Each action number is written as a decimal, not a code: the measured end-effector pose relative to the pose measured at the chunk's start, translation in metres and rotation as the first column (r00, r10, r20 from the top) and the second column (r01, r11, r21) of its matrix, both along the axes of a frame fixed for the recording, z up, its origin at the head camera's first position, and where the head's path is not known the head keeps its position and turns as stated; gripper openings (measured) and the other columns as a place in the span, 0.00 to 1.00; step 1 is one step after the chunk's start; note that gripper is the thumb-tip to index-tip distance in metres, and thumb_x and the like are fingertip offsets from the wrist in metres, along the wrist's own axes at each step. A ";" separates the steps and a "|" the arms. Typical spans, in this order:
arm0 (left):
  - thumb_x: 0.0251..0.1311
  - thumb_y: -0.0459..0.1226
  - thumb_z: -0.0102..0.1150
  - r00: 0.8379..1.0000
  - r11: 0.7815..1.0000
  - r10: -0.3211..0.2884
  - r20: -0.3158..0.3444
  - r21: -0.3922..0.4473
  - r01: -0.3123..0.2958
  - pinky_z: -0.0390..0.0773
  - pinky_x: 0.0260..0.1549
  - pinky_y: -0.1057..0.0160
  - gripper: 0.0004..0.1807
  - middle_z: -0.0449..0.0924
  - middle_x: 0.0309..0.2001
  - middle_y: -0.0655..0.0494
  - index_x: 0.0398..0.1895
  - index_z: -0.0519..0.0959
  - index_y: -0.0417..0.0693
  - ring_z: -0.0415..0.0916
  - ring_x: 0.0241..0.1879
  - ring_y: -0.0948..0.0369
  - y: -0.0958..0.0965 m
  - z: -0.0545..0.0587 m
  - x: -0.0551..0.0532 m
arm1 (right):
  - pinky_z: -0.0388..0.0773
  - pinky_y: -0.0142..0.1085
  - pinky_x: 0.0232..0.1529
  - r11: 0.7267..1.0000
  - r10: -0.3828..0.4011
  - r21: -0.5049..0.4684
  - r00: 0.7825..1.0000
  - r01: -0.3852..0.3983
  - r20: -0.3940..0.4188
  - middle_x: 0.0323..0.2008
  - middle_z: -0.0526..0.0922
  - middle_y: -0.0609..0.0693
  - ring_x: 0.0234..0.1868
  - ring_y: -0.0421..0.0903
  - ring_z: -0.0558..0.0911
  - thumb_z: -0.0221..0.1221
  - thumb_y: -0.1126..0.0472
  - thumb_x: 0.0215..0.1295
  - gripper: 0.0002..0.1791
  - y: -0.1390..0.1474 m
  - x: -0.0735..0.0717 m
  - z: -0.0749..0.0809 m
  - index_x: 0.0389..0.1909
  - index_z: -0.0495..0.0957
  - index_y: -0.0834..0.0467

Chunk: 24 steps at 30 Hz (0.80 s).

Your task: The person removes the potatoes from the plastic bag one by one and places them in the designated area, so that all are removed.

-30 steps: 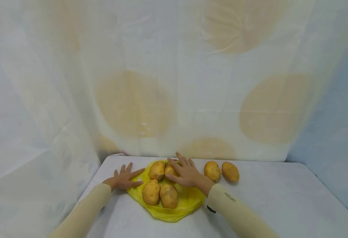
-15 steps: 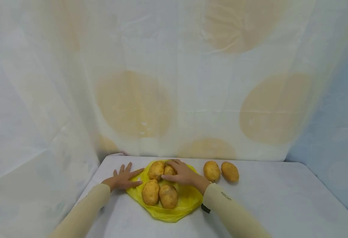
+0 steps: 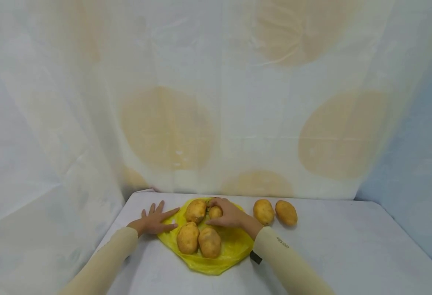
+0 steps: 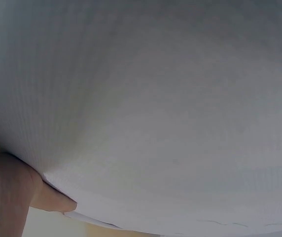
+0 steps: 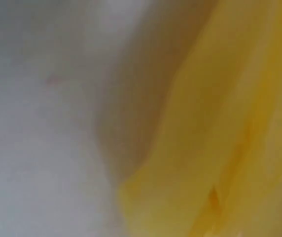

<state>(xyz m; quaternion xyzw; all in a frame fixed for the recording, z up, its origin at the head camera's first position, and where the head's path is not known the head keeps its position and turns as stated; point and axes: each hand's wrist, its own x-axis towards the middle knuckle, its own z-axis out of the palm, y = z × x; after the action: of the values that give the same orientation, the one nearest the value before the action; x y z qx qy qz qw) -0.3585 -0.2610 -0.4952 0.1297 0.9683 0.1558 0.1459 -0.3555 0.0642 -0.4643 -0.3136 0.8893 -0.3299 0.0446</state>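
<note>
A yellow plastic bag lies flat on the white table, with potatoes on it. At its back right, my right hand curls its fingers and thumb round one potato. Left of that sits another potato; nearer me are a front-left potato and a front-right potato. My left hand rests with spread fingers at the bag's left edge, thumb and forefinger tips on the yellow plastic. Only part of the left hand shows in the left wrist view. Blurred yellow bag fills the right wrist view's right side.
Two loose potatoes, one nearer and one farther right, lie on the table beyond the right forearm. White cloth covers the table. A patterned curtain hangs behind its back edge.
My right hand has moved down from above the back-right potato, and its spread fingers have curled round it. The potato has shifted slightly right. The left hand stays in place.
</note>
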 end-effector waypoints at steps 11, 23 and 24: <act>0.60 0.70 0.49 1.000 1.000 0.003 -0.001 0.003 -0.003 0.25 0.62 0.22 0.43 0.29 0.78 0.33 0.76 0.57 0.69 0.23 0.75 0.30 0.000 0.007 0.004 | 0.65 0.54 0.68 0.998 -0.001 0.065 0.997 -0.004 0.071 0.72 0.66 0.54 0.71 0.56 0.67 0.69 0.57 0.53 0.46 0.009 0.000 -0.001 0.74 0.61 0.55; 0.61 0.69 0.48 1.000 1.000 -0.012 -0.018 -0.003 0.012 0.29 0.61 0.21 0.41 0.31 0.78 0.32 0.76 0.58 0.71 0.25 0.75 0.29 0.004 0.006 0.005 | 0.65 0.53 0.69 0.994 -0.028 0.106 0.996 0.019 0.080 0.72 0.66 0.54 0.71 0.55 0.66 0.70 0.57 0.54 0.47 0.010 -0.004 -0.012 0.74 0.59 0.53; 0.61 0.69 0.48 1.000 1.000 -0.012 -0.015 -0.005 0.012 0.29 0.61 0.21 0.41 0.31 0.78 0.33 0.76 0.58 0.71 0.25 0.75 0.29 0.005 0.007 0.005 | 0.65 0.53 0.69 0.994 -0.031 0.111 0.997 0.023 0.077 0.72 0.66 0.54 0.72 0.55 0.66 0.70 0.57 0.54 0.47 0.010 -0.004 -0.012 0.74 0.58 0.53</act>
<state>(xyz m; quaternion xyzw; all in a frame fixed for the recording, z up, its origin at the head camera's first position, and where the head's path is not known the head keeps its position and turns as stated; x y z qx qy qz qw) -0.3532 -0.2564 -0.4881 0.1361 0.9689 0.1518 0.1400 -0.3593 0.0740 -0.4766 -0.2854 0.9078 -0.2930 0.0923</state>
